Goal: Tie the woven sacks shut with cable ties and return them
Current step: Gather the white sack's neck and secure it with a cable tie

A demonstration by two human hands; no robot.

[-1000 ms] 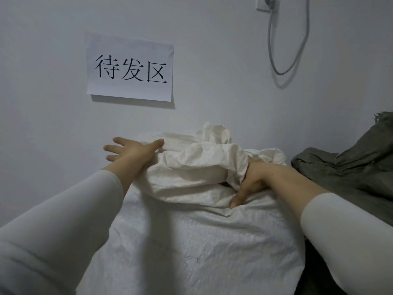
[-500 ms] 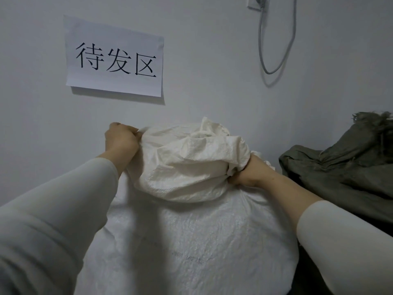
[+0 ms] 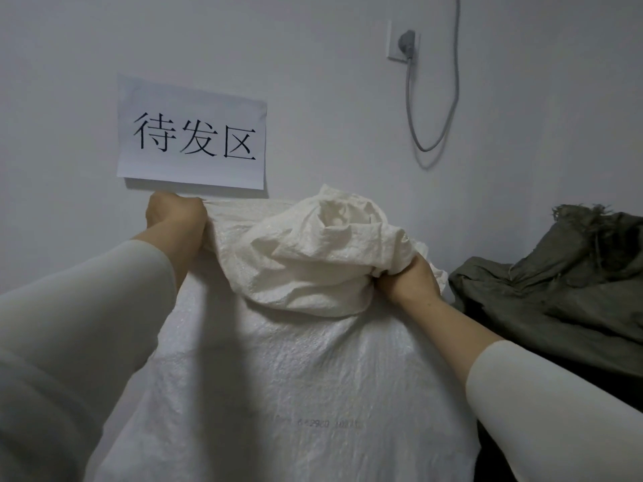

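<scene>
We see the white woven sack point(image 3: 295, 377) standing upright against the wall point(image 3: 52, 99), filling the lower middle of the view. Its body looks full and taut, and a faint line of printed characters runs across its front, too blurred for us to read. The sack's loose top point(image 3: 323, 252) is crumpled into a bunch and folded forward over the upper front.

The left hand point(image 3: 174, 220) grips the sack's upper left corner. Its fingers are curled tightly round a fold of the weave, just below a paper sign point(image 3: 191, 144). The right hand point(image 3: 407, 283) clutches the right side of the bunched top from beneath, its fingers buried in the folds so that we make out only the back of the hand and the wrist. Both forearms wear pale long sleeves point(image 3: 87, 325) and reach in from the lower corners.

The sign is a white sheet stuck to the wall, printed with three large black characters, 待发区. Higher on the wall and to the right we find a socket point(image 3: 395, 43) with a grey plug point(image 3: 406, 43) in it. A grey cable point(image 3: 452, 99) hangs down from the plug in a loop and climbs out of view at the top.

To the right of the white sack, near the right hand, lies a grey-green woven sack point(image 3: 556, 273), slumped and creased, with frayed threads along its upper edge.
</scene>
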